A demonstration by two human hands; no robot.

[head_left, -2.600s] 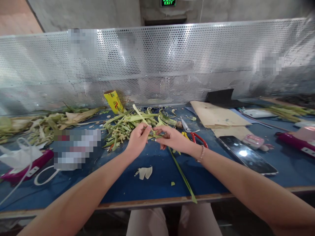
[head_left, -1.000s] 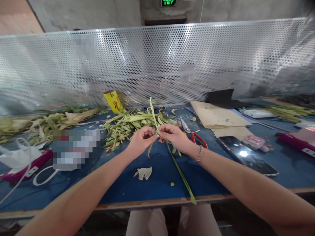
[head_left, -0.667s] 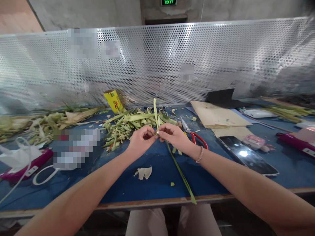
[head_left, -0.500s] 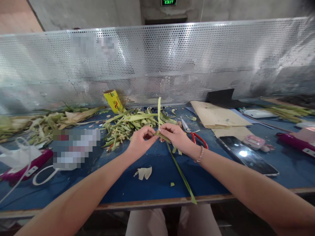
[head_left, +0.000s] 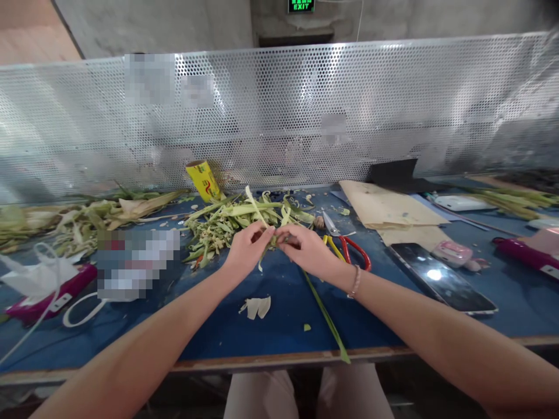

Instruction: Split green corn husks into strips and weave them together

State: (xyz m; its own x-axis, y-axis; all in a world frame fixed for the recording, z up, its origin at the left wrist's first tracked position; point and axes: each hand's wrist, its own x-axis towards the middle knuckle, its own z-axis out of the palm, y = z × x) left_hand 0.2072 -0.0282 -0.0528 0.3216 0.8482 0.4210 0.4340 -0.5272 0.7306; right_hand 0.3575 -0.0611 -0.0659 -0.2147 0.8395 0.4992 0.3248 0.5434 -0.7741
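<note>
My left hand pinches a pale green leaf strip between thumb and fingertips; the strip sticks up and its tail hangs below. Right beside it, my right hand has its fingers curled closed round green plant material, partly hidden by the fingers. A long green leaf runs from under my right hand to the table's front edge. Behind my hands lies a heap of green husk strips. Scissors with red handles and a yellow-handled tool lie beside my right wrist.
On the right are a phone, a pink case and brown paper. A yellow tube leans near the perforated metal screen. On the left are a magenta power strip and more husks. White scraps lie in front.
The upright pale strip has moved left and now tilts left, between my left fingertips. My hands have shifted slightly, and the yellow handle has come into view beside my right wrist.
</note>
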